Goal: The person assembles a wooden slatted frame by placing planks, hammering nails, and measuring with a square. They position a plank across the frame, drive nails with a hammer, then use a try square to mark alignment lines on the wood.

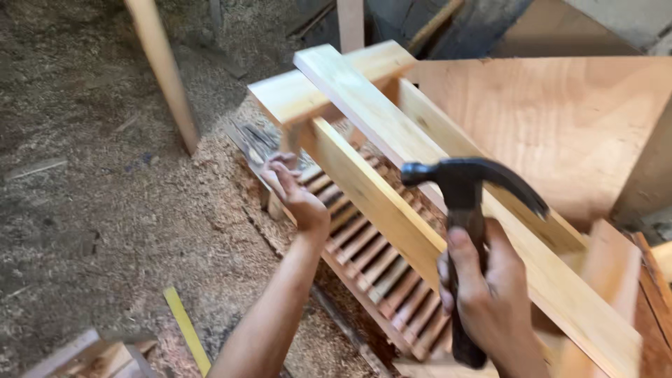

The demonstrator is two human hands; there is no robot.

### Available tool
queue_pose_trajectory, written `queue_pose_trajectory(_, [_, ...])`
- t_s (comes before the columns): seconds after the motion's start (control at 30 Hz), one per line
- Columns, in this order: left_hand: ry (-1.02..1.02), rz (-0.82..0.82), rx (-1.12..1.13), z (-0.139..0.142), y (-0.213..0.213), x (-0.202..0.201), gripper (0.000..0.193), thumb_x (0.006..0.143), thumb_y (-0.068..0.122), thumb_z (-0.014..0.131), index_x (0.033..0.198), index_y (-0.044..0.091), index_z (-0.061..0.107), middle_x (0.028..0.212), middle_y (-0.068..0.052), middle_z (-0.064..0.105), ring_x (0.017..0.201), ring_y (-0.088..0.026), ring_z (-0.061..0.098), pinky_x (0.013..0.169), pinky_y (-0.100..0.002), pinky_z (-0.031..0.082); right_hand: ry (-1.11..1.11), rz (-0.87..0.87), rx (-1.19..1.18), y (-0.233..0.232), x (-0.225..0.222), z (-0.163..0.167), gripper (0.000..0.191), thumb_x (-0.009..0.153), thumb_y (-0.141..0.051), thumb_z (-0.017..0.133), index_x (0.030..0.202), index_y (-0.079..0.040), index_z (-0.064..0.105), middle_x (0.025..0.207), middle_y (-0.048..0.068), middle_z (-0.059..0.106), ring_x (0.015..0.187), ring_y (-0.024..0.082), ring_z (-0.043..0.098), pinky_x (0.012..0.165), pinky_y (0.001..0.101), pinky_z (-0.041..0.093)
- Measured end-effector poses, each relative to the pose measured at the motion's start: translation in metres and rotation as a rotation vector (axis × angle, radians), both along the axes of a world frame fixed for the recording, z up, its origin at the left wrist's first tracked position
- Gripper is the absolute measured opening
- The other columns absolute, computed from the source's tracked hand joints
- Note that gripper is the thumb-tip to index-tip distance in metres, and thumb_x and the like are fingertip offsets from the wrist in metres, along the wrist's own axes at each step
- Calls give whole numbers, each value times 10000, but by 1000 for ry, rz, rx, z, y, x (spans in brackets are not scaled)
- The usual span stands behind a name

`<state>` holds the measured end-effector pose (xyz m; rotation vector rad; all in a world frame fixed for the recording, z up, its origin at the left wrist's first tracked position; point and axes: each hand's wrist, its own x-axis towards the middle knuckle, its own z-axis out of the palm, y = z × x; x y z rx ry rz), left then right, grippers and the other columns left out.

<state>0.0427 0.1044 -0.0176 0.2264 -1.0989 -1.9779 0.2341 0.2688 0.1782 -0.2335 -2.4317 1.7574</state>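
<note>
Claw hammer (465,183), gripped in right hand (490,294): dark metal head showing a dull sheen, dark worn handle. Frame (371,189) beside left hand (297,192): pale planed wood looking smooth and matt. Plywood sheet (560,119) beyond right hand: smooth, unfinished. Ground (105,210) left of left hand: lying rough under sawdust.

Black claw hammer (467,210) upright in fist, above slatted wooden frame (378,259)

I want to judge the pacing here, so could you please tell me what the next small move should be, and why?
Probably swing the hammer down toward the frame's post. The right hand holds it raised, while the left hand steadies something small there, too blurred to identify.
</note>
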Motion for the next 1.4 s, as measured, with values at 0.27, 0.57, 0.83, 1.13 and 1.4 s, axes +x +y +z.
queue_pose_trajectory(0.27, [120,-336,189,-2,-76,-108,839,993,632,368,1557,26,231,1521,-111,404,1413,-267,421,1150,-463,397,82,53,54,-88,-119,25,233,1025,-298,531,1020,-67,504,619,19,513,422,96,490,360,259,400])
queue_pose_trajectory(0.57, [-91,-377,196,-45,-72,-148,636,962,318,638,1267,-166,361,1030,-294,414,829,-306,392,746,-422,359,194,45,144,-107,-189,38,223,1028,-285,558,1023,-66,520,639,-8,536,435,80,494,366,247,408])
queue_pose_trajectory(0.83, [2,-257,116,-32,-70,-143,543,918,305,602,1251,-123,565,1130,-186,633,965,-203,594,853,-339,519,501,90,259,-113,-221,32,276,1171,-315,475,1245,-55,531,849,77,594,652,125,589,561,285,495])
queue_pose_trajectory(1.13, [-66,-229,46,-79,-63,-161,545,1036,243,619,721,-89,323,602,-74,312,577,-166,292,536,-273,233,351,28,404,-115,-241,29,219,1057,-278,505,1107,-77,574,767,41,548,595,120,532,481,326,447])
queue_pose_trajectory(1.4, [46,-263,148,-32,-67,-141,489,880,254,571,1308,41,473,827,-70,528,639,-126,434,531,-275,388,118,45,512,-135,-244,14,242,1002,-299,531,1114,-96,598,637,31,657,518,140,651,494,332,531])
